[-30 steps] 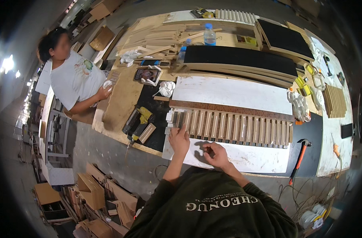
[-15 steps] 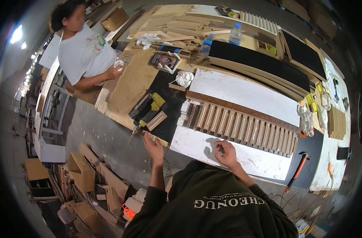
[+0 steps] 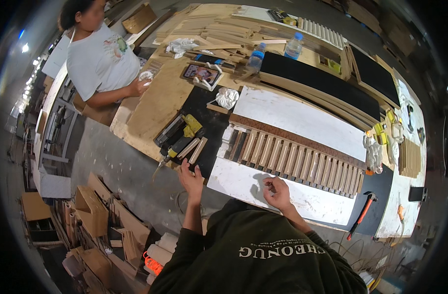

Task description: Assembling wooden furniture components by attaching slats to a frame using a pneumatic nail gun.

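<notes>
My left hand (image 3: 191, 179) lies at the near edge of the bench with its fingers spread and nothing in it. Its fingertips are just below two short wooden sticks (image 3: 194, 149) and a yellow and black power tool (image 3: 180, 138). My right hand (image 3: 278, 193) rests on a white board (image 3: 238, 183) with the fingers curled together; I see nothing in them. Just beyond that hand, a long row of upright wooden slats (image 3: 295, 162) sits against a brown strip.
Another person (image 3: 101, 59) in a white shirt works at the bench's far left corner. An orange-handled hammer (image 3: 362, 215) lies to the right. Two water bottles (image 3: 256, 56), a white rag (image 3: 227, 97), black panels (image 3: 322, 83) and stacked wood lie farther back. Cardboard boxes (image 3: 91, 210) crowd the floor.
My left hand left the end of the slat row and moved left and nearer, to the bench edge by the tools. My right hand stayed on the white board. The view swung left.
</notes>
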Demonstrator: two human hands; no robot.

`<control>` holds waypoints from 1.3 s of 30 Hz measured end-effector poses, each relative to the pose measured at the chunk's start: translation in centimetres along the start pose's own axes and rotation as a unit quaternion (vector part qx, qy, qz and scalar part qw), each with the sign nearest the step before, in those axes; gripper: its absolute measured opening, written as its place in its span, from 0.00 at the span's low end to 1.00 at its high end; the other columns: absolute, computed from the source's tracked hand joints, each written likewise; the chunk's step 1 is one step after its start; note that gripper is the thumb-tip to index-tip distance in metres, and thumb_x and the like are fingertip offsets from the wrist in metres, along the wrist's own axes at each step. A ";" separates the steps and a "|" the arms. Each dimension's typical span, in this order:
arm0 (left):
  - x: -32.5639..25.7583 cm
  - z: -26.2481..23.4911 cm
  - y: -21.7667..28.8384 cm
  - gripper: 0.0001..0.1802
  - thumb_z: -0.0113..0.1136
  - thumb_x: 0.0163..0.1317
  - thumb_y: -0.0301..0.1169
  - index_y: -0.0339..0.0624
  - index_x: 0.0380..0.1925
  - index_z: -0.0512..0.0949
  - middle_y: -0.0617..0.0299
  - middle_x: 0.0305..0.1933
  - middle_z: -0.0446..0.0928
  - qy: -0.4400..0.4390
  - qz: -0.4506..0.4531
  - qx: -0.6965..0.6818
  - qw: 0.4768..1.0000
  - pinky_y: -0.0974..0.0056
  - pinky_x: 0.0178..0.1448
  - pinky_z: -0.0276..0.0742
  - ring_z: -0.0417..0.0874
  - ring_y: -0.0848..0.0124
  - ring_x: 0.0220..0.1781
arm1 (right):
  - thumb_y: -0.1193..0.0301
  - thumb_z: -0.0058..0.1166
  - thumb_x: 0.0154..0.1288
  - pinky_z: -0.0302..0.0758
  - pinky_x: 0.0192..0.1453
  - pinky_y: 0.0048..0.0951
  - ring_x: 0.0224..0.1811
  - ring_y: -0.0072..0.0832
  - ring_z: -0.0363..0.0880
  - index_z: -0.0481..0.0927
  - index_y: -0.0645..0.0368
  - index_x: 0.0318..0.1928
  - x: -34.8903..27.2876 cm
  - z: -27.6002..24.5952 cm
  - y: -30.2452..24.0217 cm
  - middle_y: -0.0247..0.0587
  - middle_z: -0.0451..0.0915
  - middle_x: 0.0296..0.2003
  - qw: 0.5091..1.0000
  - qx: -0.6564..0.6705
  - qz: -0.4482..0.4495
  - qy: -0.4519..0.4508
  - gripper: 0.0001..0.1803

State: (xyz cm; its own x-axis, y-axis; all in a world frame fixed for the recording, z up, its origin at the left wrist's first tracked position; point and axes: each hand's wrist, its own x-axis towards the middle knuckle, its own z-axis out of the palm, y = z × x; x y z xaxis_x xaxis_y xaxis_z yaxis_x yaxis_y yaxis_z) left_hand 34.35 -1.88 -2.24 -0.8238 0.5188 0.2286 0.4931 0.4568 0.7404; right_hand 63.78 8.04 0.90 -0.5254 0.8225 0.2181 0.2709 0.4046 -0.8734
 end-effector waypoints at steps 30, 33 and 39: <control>-3.0 4.1 9.4 0.17 0.62 0.47 0.23 0.41 0.41 0.79 0.53 0.27 0.73 -0.144 0.166 0.000 0.975 0.56 0.36 0.73 0.76 0.56 0.30 | 0.73 0.59 0.48 0.74 0.36 0.31 0.27 0.33 0.79 0.80 0.58 0.39 0.6 -0.8 0.3 0.38 0.78 0.28 0.998 0.050 0.014 -0.034 0.14; -2.4 4.2 9.4 0.17 0.62 0.46 0.22 0.41 0.40 0.79 0.53 0.26 0.73 -0.127 0.164 0.020 0.978 0.56 0.35 0.73 0.76 0.55 0.30 | 0.73 0.59 0.48 0.74 0.36 0.30 0.27 0.32 0.79 0.80 0.58 0.39 0.4 -0.8 0.5 0.39 0.78 0.28 0.997 0.054 0.026 -0.043 0.14; -3.0 4.1 9.8 0.16 0.62 0.45 0.21 0.40 0.38 0.80 0.52 0.27 0.74 -0.136 0.159 -0.007 0.978 0.56 0.36 0.73 0.76 0.54 0.31 | 0.74 0.59 0.47 0.74 0.33 0.29 0.25 0.31 0.77 0.80 0.60 0.37 0.6 -0.8 0.3 0.39 0.78 0.27 0.998 0.048 0.018 -0.041 0.13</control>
State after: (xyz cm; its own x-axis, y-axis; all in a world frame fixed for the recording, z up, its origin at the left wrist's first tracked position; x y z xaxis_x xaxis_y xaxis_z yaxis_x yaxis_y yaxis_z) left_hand 42.75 4.00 1.71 -0.5232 0.8069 0.2741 0.7077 0.2321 0.6673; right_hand 64.23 8.96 1.14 -0.5827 0.7982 0.1529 0.2150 0.3327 -0.9182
